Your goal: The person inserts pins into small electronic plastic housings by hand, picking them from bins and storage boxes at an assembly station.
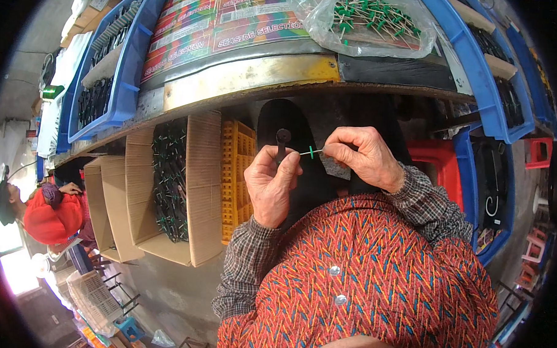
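Over my lap, my left hand (pixel 270 187) pinches a small black part with a round end (pixel 283 137) between thumb and fingers. Just right of it, my right hand (pixel 372 160) grips the far end of a thin metal pin with a green collar (pixel 312 152). The pin lies level between the two hands, its left end at my left fingertips. Whether that end sits inside the black part is hidden. More green-collared pins (pixel 373 16) lie in a clear plastic bag (pixel 323 22) on the bench above my hands.
The bench edge (pixel 251 75) runs across in front of me. Left of my knees stand an orange crate (pixel 234 178) and a cardboard box (pixel 206 196) of black parts. Blue bins (pixel 129 101) flank both sides. A red stool (pixel 437 161) is at right; another person (pixel 53 218) sits far left.
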The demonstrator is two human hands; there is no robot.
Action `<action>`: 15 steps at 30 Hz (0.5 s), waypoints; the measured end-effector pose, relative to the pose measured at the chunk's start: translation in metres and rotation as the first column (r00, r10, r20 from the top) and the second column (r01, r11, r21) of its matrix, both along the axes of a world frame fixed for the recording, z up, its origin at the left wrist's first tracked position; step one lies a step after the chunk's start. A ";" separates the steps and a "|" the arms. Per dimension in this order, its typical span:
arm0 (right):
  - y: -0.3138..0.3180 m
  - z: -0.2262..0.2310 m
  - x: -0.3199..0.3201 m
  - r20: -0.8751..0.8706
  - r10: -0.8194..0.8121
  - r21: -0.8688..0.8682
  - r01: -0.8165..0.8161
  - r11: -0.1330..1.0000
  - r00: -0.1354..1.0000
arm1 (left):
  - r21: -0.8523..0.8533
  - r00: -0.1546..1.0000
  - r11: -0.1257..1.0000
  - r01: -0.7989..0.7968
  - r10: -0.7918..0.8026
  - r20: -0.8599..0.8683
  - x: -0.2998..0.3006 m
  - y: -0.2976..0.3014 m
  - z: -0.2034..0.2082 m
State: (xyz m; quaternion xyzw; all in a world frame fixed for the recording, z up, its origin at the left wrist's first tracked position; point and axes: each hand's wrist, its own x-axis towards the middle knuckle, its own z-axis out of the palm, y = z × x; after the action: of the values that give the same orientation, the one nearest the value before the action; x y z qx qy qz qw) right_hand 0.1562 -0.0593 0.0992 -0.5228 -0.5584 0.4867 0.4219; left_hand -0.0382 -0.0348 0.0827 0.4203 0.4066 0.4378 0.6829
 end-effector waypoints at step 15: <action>0.000 -0.002 0.000 -0.017 0.006 0.052 -0.005 0.999 1.000 | -0.016 1.000 1.000 0.019 -0.019 -0.009 0.001 -0.003 -0.004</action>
State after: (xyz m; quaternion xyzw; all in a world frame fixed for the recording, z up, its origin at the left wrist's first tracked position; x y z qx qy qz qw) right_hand 0.1565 -0.0598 0.0977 -0.5059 -0.5688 0.4777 0.4386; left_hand -0.0373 -0.0378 0.0783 0.4207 0.4091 0.4260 0.6885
